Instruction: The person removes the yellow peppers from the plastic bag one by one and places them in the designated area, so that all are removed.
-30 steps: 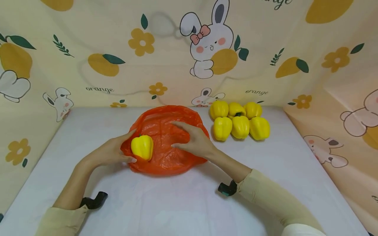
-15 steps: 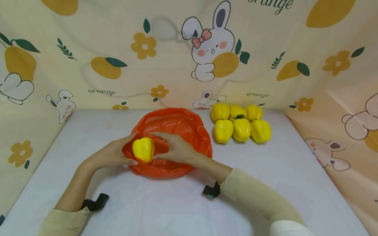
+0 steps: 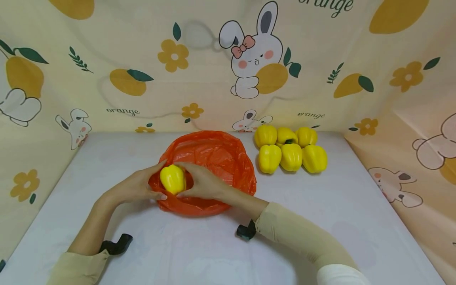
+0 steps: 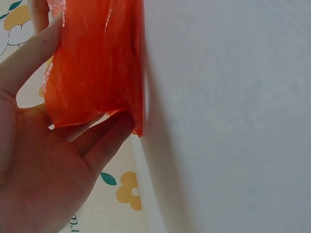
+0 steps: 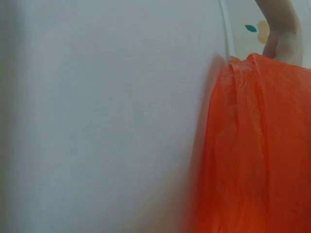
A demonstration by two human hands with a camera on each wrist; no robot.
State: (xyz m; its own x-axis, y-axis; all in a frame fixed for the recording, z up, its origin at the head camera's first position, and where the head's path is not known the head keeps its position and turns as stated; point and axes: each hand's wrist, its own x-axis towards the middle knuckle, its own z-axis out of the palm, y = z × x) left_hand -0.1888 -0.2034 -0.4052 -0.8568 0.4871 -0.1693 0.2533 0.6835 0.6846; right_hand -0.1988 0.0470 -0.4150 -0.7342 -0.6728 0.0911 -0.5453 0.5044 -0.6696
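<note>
A red plastic bag (image 3: 217,154) stands on the table with its mouth spread wide. Inside its left part is a yellow bell pepper (image 3: 172,179), slightly tilted. My right hand (image 3: 203,182) reaches in over the front rim and holds the pepper from the right, thumb and fingers on either side of it. From the left, my left hand (image 3: 137,186) grips the bag's wall beside the pepper. The left wrist view shows the fingers of that hand against the red plastic (image 4: 97,58). In the right wrist view the bag wall (image 5: 257,160) hides the right hand.
Several yellow bell peppers (image 3: 291,157) sit in two rows on the white table (image 3: 213,249), right of the bag. A patterned cloth (image 3: 199,79) hangs behind and along both sides. Black wrist-worn pieces (image 3: 119,244) show at both forearms.
My right hand has moved left and down through the bag to the pepper and taken hold of it. The pepper has tilted a little. My left hand has stayed at the bag's side.
</note>
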